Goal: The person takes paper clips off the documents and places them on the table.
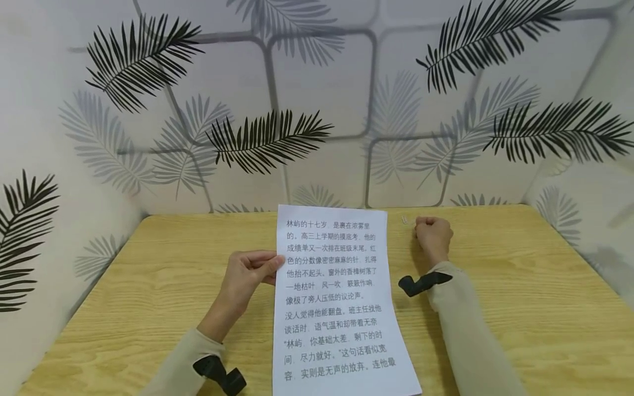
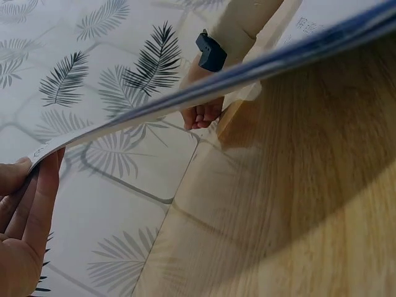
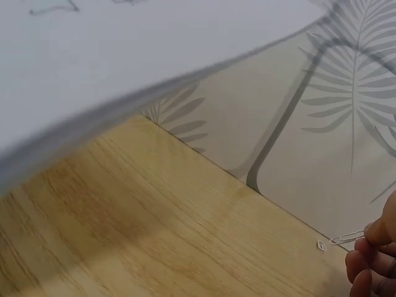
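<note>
My left hand (image 1: 244, 278) pinches the left edge of a stack of printed paper sheets (image 1: 332, 297), thumb on the printed face and fingers behind. In the left wrist view the stack (image 2: 185, 96) is seen edge-on, bowed and raised over the table. Near the back of the table, my right hand (image 1: 433, 237) pinches a paper clip (image 3: 348, 237) between thumb and forefinger, its other fingers curled in. A second paper clip (image 3: 321, 245) lies on the tabletop just beside the held one, close to the wall.
The wood-grain table (image 1: 525, 286) meets a wall (image 1: 322, 82) patterned with leaves and rounded outlines at its back edge. Side walls stand to the left and right. Dark wrist cameras (image 1: 220, 375) are strapped over both sleeves.
</note>
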`<state>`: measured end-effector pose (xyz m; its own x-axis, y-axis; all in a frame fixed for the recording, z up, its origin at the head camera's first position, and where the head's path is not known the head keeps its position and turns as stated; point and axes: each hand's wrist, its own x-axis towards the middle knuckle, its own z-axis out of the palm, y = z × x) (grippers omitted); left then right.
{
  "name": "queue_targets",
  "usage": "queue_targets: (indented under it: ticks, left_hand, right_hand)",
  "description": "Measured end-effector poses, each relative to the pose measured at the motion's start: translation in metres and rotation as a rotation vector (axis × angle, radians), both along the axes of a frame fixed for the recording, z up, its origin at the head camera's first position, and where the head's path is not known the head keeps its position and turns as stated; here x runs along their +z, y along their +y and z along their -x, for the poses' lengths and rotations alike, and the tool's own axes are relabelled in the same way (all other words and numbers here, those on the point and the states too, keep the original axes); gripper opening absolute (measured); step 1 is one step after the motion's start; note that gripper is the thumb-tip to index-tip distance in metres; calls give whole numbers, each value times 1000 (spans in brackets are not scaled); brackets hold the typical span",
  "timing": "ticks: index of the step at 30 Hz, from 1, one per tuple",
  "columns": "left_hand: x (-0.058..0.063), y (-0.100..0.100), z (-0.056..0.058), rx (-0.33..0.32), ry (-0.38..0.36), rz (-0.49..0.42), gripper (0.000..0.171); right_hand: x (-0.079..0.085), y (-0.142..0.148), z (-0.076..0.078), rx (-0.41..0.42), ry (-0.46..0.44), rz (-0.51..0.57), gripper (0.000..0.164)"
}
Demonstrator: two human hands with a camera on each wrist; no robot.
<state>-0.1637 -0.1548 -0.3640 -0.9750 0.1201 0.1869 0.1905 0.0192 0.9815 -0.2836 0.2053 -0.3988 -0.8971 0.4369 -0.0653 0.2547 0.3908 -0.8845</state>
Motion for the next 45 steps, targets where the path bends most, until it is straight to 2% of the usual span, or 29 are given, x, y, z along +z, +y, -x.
queue_targets:
  ticks: [5, 11, 13, 18, 22, 27, 30, 36, 40, 45]
  left_hand:
    - [1, -1, 0, -17, 22, -11, 23]
    - [2, -2, 0, -15, 23, -12, 22]
    - [2, -2, 1, -18, 28, -14, 22]
    - [3, -3, 2, -30, 54, -28, 22]
    - [2, -3, 2, -35, 52, -34, 23]
    - [3, -5, 3, -19, 37, -43, 23]
    - [3, -6, 3, -11, 30, -48, 23]
    - [4, -4, 4, 6, 17, -54, 24]
    - [5, -3, 5, 10, -1, -45, 25]
    - [5, -2, 9, 2, -29, -18, 24]
  right_hand:
    - [-1, 1, 1, -18, 35, 1, 31]
    - [2, 2, 1, 55, 129, 52, 29]
    - [7, 0, 0, 129, 158, 42, 29]
    - [14, -16, -13, 434, 199, -75, 37]
    - [16, -22, -30, 619, 161, 23, 54]
    - [22, -21, -52, 755, 93, 200, 70]
    - [24, -18, -66, 800, 74, 225, 63]
    - [22, -9, -94, 906, 89, 135, 24]
    - [24, -8, -101, 920, 128, 112, 21]
    - [27, -7, -102, 890, 129, 143, 22]
